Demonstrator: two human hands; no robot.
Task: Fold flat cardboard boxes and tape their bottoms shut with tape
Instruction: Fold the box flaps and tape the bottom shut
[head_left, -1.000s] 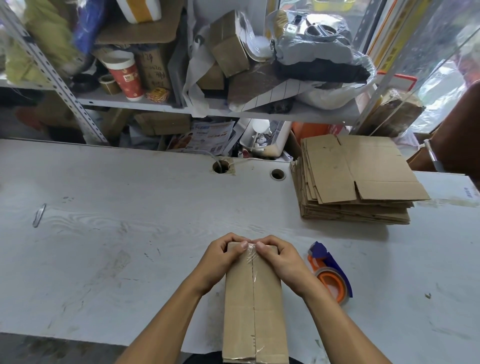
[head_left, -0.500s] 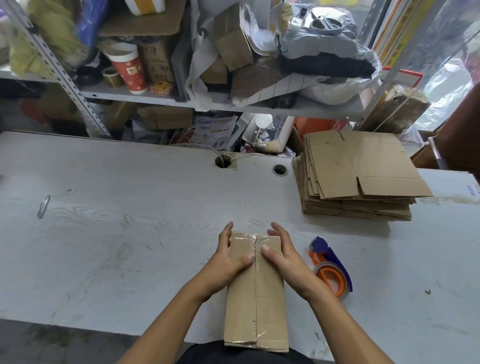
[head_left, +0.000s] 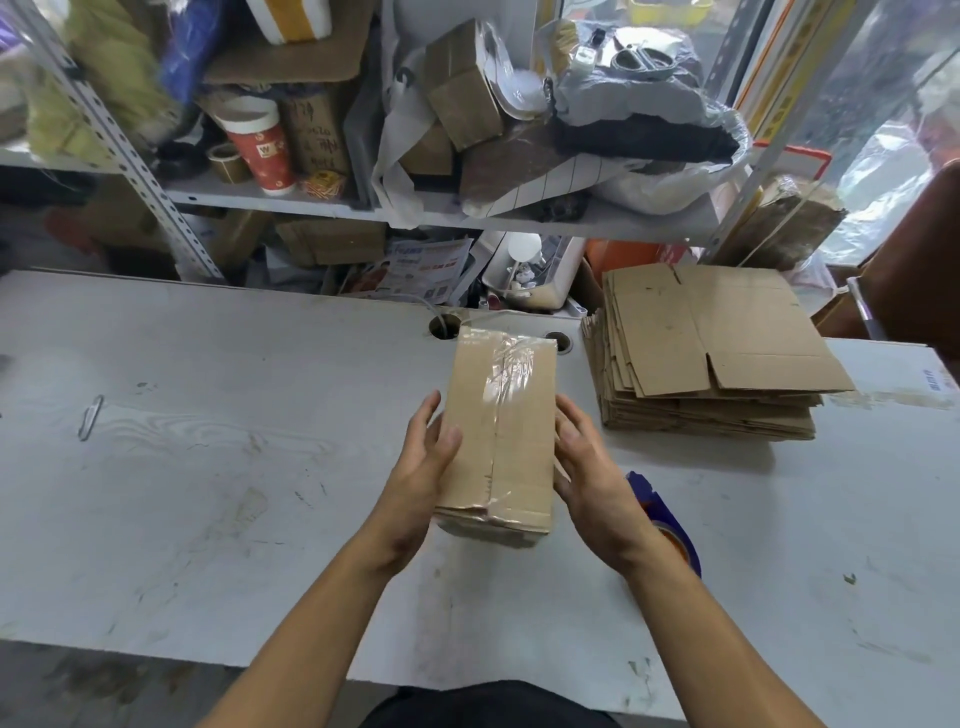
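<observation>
While seen from the head camera, the scene is listed as follows:
box: a folded cardboard box (head_left: 501, 426) is held up between both hands at mid-table, taped bottom turned up toward the camera, far end higher than near end.
tape on box: a clear tape strip (head_left: 506, 374) is run along the centre seam and wrapped over both ends; it is wrinkled at the far end.
left hand: the left hand (head_left: 423, 467) is laid flat against the box's left side, fingers straight and spread, thumb at the top face edge; nothing is curled round.
right hand: the right hand (head_left: 589, 467) is set against the box's right side, fingers extended, palm facing the box; whether the palm fully touches cannot be told.
tape dispenser: an orange and blue tape dispenser (head_left: 667, 525) is left on the table just right of the right wrist, partly hidden by it.
flat stack: a stack of flat cardboard boxes (head_left: 717, 358) is placed on the table at far right, well apart from the hands.
table: a scuffed white table (head_left: 208, 493) is shown, with two cable holes at the far edge behind the box.
clip: a small metal clip (head_left: 91, 415) is seen at the far left.
shelf: a cluttered shelf (head_left: 311, 200) is set behind the table, a red paper cup (head_left: 260, 150) standing on it.
</observation>
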